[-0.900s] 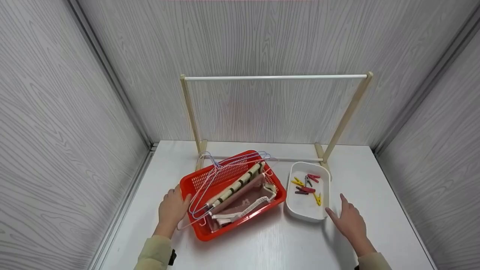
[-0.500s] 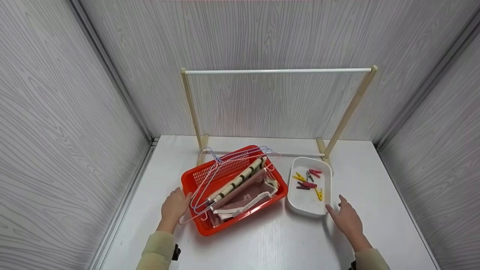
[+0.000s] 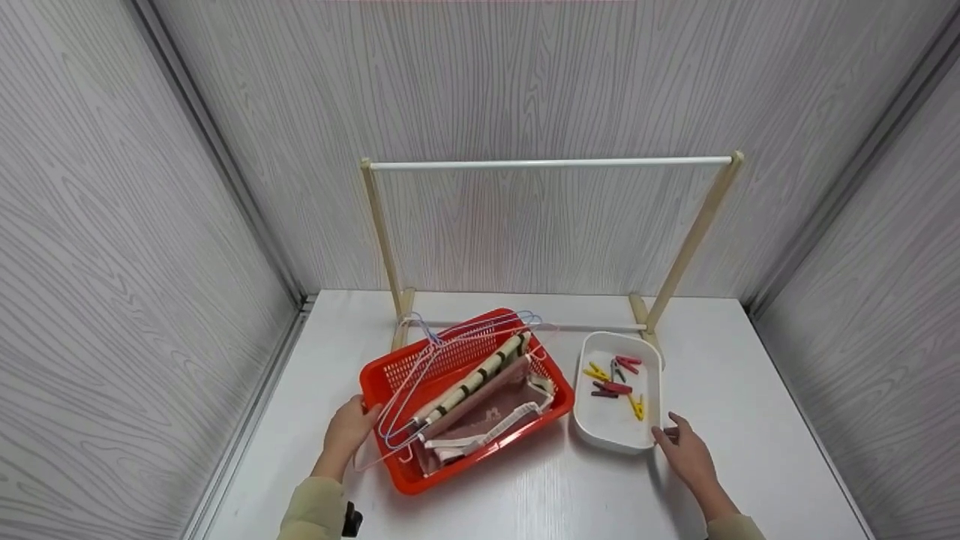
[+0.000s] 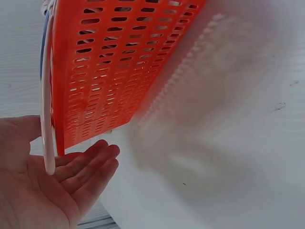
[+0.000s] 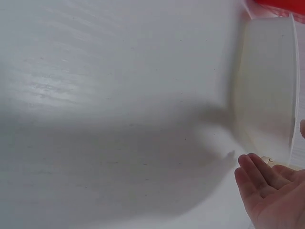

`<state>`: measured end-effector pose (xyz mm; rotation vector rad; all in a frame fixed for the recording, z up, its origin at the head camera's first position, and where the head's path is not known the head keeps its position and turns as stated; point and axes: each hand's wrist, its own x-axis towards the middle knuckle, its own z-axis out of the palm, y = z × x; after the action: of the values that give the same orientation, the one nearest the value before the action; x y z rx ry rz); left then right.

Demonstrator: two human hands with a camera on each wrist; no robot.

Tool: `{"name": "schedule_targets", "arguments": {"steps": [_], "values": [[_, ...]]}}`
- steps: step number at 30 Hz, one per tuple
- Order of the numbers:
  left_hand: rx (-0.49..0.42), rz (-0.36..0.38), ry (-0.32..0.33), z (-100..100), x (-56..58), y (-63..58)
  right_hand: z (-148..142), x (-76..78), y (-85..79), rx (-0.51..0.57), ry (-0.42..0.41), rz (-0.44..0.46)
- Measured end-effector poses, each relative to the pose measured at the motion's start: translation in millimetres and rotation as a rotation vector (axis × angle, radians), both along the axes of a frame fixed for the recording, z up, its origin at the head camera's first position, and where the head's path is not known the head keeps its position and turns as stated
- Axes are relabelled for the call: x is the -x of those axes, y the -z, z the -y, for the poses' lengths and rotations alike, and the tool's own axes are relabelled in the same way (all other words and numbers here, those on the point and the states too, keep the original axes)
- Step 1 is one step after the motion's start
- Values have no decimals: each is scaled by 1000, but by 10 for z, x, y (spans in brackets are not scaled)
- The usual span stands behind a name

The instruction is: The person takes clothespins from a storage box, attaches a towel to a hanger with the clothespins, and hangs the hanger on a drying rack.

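At the left end of a red plastic basket (image 3: pixel 409 484) is my left hand (image 3: pixel 349 429), thumb at the rim. The left wrist view has its fingers (image 4: pixel 90 174) extended along the outside of the basket's corner. Wire hangers (image 3: pixel 409 390) in pink and blue lie across the basket, over a rolled cream-and-black cloth (image 3: pixel 480 381) and a mauve cloth (image 3: pixel 491 416) with white trim. My right hand (image 3: pixel 688 454) is beside the front right corner of a white plastic tub (image 3: pixel 611 442), thumb close to the rim and fingers fairly straight. Several clothespins (image 3: pixel 615 388) lie inside the tub.
Behind the basket and tub stands a wooden rack with a white top rail (image 3: pixel 551 163) and wooden side posts (image 3: pixel 694 240). Wood-grain panels (image 3: pixel 480 75) enclose the white table (image 3: pixel 540 502) at the back and both sides.
My right hand's fingers have drawn in closer together by the tub's corner. The left hand stays at the basket's end. The head view has tilted slightly.
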<state>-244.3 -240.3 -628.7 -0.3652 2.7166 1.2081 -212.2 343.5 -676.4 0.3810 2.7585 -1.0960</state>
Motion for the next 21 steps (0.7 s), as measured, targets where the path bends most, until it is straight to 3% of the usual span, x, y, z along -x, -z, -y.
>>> {"name": "schedule_targets", "arguments": {"steps": [8, 21], "values": [[-88, -23, -23, -20, -22, 118, -10, -58, 97, 71, 34, 15], [-229, -85, -26, 8, 118, 22, 54, 59, 4, 243, 87, 14]]}}
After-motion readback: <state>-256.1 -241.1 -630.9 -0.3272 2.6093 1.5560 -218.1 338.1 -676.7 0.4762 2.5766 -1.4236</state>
